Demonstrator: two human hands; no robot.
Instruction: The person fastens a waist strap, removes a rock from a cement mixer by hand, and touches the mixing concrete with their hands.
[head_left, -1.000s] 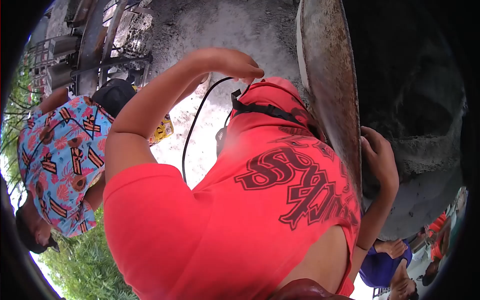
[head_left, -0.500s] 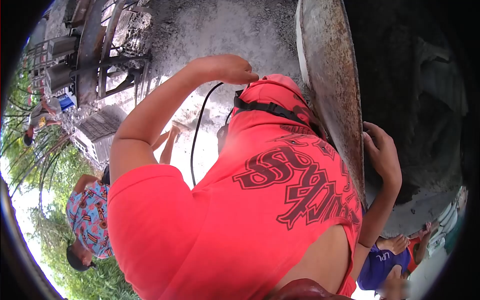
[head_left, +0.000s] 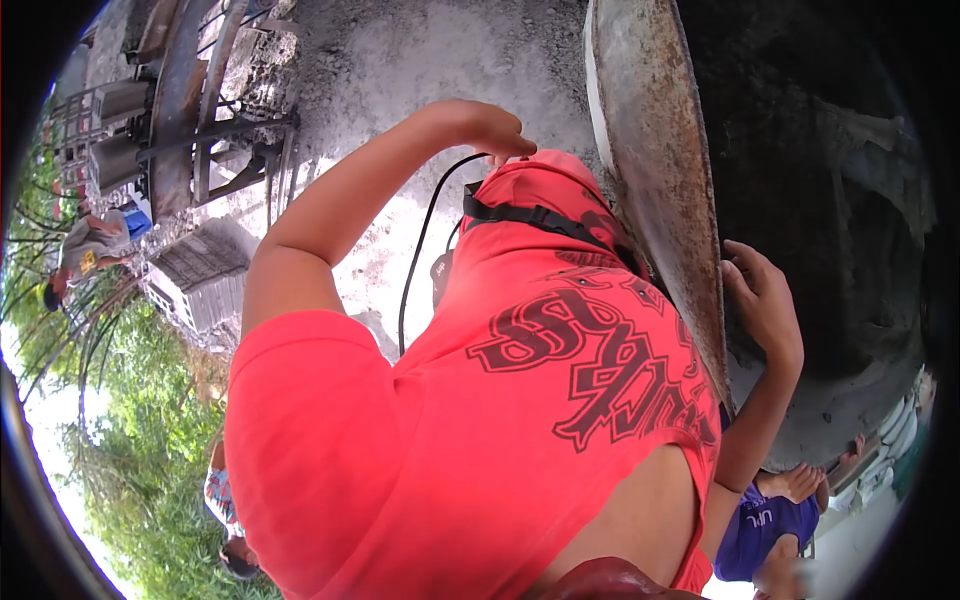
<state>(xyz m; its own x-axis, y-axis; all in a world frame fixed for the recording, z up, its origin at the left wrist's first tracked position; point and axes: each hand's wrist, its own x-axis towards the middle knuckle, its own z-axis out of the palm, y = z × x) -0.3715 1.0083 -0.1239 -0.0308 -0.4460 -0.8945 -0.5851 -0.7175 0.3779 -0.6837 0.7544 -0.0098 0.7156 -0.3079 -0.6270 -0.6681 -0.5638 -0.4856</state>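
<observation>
Head view: hands apart, grips unclear. Left hand (head_left: 488, 128) bent toward waist strap (head_left: 540, 217); right hand (head_left: 766, 300) half-curled by rusty metal panel (head_left: 658, 120).

On my remote view I log open room over the pale ground (head_left: 440, 50) beyond the left hand (head_left: 492, 128). Obstacles: one rusty metal panel (head_left: 660, 120) between torso (head_left: 440, 430) and right hand (head_left: 762, 297); one black cable (head_left: 418, 240) beside the torso.

Curved panel (head_left: 655, 130): rust-mottled metal, rough, matt. Shirt (head_left: 480, 430): matt cloth. Belt (head_left: 507, 212): dark webbing, plastic-looking buckle (head_left: 545, 217). Ground (head_left: 440, 50): rough, powdery.
</observation>
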